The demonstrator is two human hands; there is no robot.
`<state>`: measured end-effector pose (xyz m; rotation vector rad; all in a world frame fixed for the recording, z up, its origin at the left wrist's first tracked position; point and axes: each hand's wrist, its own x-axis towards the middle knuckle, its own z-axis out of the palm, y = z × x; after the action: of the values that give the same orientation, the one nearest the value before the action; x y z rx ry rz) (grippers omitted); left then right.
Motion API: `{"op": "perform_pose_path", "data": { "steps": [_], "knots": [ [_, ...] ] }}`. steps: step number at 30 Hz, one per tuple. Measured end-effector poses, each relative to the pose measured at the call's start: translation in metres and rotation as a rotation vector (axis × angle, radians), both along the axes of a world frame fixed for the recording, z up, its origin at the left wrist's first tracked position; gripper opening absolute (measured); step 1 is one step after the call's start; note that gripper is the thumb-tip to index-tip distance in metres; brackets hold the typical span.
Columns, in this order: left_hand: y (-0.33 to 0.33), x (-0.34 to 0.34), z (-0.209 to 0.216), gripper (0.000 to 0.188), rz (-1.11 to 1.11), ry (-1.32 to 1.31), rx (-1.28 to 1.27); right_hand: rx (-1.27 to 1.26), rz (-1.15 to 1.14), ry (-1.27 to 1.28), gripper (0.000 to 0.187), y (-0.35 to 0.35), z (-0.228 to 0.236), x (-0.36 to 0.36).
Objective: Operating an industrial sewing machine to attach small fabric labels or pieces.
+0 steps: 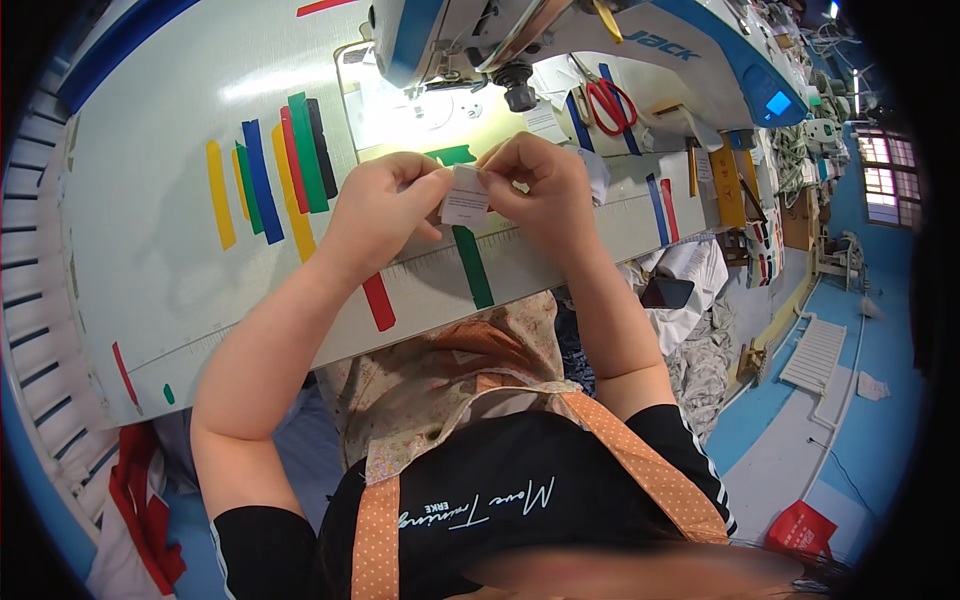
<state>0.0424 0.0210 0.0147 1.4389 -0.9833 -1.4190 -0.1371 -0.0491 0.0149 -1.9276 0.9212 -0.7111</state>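
Note:
Between my two hands is a small white printed label (465,195), held up by its top edge over the table's front part. My left hand (398,195) pinches its left corner with thumb and finger. On the other side, my right hand (538,185) has its thumb and fingertips closed at the label's right corner. Just beyond the label lies a green piece of tape (452,155). A longer green strip (471,266) runs below it toward the table's front edge, and a red strip (378,302) sticks out under my left wrist.
A sewing machine (513,85) stands past my hands, its light on. Coloured tape strips (262,180) lie on the table (150,250) at left. Red-handled scissors (608,105) rest at the machine's right. A dark phone (667,293) lies on white cloth beside the table.

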Motion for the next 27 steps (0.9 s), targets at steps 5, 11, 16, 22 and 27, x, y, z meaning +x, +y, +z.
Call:
{"op": "perform_pose_path", "data": {
  "steps": [5, 11, 16, 22, 27],
  "knots": [
    [0.0025, -0.0036, 0.0006, 0.026, -0.004, -0.077, -0.023, 0.008, -0.027, -0.027, 0.007, 0.0005, -0.0028, 0.0002],
    [0.0043, -0.0061, 0.0036, 0.020, -0.013, -0.079, -0.034, 0.037, -0.065, -0.014, 0.006, 0.0014, -0.0042, 0.0009],
    [0.0043, -0.0067, 0.0019, 0.020, -0.014, -0.093, -0.041, 0.044, -0.072, -0.011, 0.006, 0.0023, -0.0050, 0.0013],
    [0.0045, -0.0074, -0.0003, 0.019, -0.007, -0.092, -0.051, 0.008, -0.079, -0.012, 0.006, 0.0031, -0.0062, 0.0016],
    [0.0059, -0.0085, 0.0012, 0.019, -0.003, -0.088, -0.033, 0.016, -0.089, -0.030, 0.007, 0.0053, -0.0067, 0.0028]
  ]
}}
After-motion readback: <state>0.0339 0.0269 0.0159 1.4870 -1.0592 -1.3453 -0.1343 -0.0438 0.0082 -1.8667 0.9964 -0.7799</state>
